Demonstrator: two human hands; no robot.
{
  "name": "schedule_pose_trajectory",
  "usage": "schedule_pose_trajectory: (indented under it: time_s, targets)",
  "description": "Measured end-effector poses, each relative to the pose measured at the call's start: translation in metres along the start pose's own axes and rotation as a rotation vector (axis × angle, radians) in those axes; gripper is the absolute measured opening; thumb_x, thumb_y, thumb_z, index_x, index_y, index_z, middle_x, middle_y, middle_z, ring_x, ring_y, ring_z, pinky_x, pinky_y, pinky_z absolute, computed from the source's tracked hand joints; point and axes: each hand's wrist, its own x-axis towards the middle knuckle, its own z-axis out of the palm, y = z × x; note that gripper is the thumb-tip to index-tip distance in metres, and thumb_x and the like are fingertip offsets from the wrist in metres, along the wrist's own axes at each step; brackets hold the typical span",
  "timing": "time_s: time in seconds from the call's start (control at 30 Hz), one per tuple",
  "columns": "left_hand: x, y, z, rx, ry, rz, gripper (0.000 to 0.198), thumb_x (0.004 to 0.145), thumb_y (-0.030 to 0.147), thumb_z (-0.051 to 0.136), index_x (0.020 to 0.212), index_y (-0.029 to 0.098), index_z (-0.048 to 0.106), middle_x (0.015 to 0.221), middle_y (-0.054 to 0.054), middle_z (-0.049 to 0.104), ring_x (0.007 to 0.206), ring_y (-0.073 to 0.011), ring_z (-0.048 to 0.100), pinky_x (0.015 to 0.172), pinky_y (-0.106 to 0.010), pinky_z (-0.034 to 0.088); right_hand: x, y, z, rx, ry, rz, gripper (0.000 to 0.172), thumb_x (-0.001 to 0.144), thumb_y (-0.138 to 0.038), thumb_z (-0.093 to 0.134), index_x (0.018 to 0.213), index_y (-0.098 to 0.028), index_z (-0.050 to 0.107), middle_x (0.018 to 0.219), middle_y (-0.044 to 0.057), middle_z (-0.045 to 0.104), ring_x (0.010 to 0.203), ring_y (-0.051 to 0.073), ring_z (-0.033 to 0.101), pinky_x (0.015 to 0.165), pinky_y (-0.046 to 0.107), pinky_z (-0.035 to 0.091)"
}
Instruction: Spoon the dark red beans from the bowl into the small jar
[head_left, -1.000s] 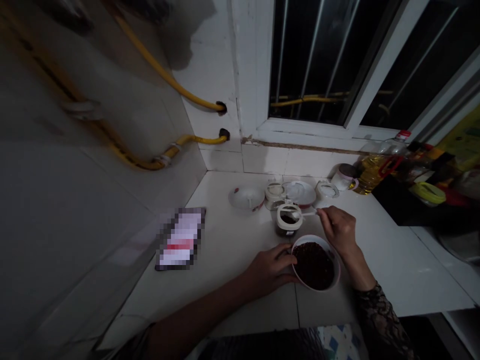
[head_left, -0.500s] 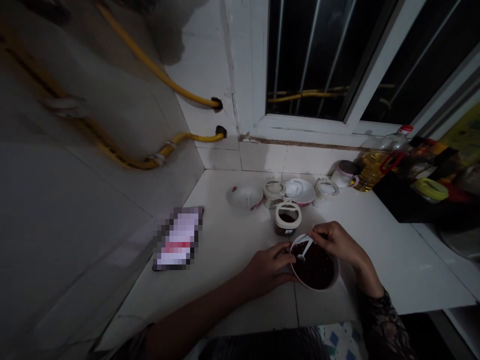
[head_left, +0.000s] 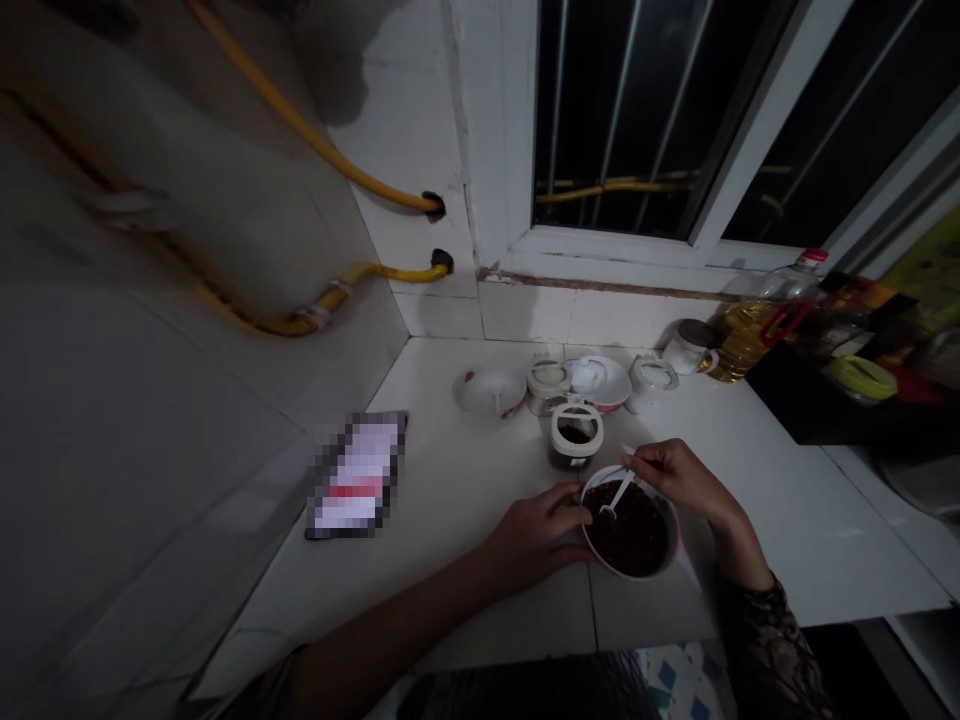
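A white bowl (head_left: 674,555) holds a dark, reddish-brown chunky mixture (head_left: 634,540). My left hand (head_left: 536,535) grips the bowl's left rim between thumb and fingers. In my right hand (head_left: 675,480) is a small white spoon (head_left: 622,485), pinched near the end of its handle. The spoon's head rests in the mixture on the left side, partly sunk in it. Just behind the bowl stands a clear jar (head_left: 576,436) with a cream lid, some dark red stuff inside.
At the back stand a shallow white dish (head_left: 480,392), two more lidded jars (head_left: 548,380), another bowl (head_left: 616,384) and a mug (head_left: 686,350). An oil bottle (head_left: 739,335) is to the right. A blurred-out phone-like object (head_left: 358,475) lies left. Yellow pipe (head_left: 390,192) runs along the wall.
The spoon has shifted slightly within the bowl, its head now lower in the mixture. My right hand has moved a little to the right. My left hand keeps its hold on the bowl.
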Motion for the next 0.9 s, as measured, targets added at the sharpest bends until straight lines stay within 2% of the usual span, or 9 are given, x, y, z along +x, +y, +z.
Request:
schedule_pose_trajectory:
  time_s: [0.23,0.67,0.9]
  targets:
    - [0.0011,0.0008,-0.0006,0.0,-0.003,0.001,0.033,0.087,0.048,0.056,0.102,0.019,0.061,0.121,-0.011,0.057,0.099,-0.0193,0.064,0.083,-0.029,0.055,0.0015,-0.0008,-0.0035,0.048,0.07,0.046,0.049,0.081,-0.055,0.05,0.052,-0.017,0.05,0.049,-0.006,0.027,0.048,0.008,0.024,0.045,0.023,0.021]
    - [0.0007,0.001,-0.0014,-0.011,0.01,0.014,0.031,0.087,0.046,0.058,0.102,0.019,0.06,0.122,-0.011,0.056,0.1,-0.0184,0.064,0.085,-0.028,0.054,0.0051,0.0019,-0.0079,0.188,0.027,0.141,0.05,0.072,-0.06,0.058,0.05,-0.017,0.049,0.046,-0.007,0.026,0.046,0.007,0.022,0.046,0.023,0.019]
    - [0.0014,0.0019,-0.0023,0.0,0.034,0.031,0.035,0.087,0.05,0.055,0.1,0.017,0.061,0.119,-0.012,0.058,0.093,-0.0179,0.066,0.08,-0.027,0.054,0.0069,0.0034,-0.0043,0.185,-0.009,0.118,0.05,0.073,-0.06,0.057,0.05,-0.017,0.048,0.045,-0.007,0.024,0.046,0.007,0.021,0.045,0.023,0.018]
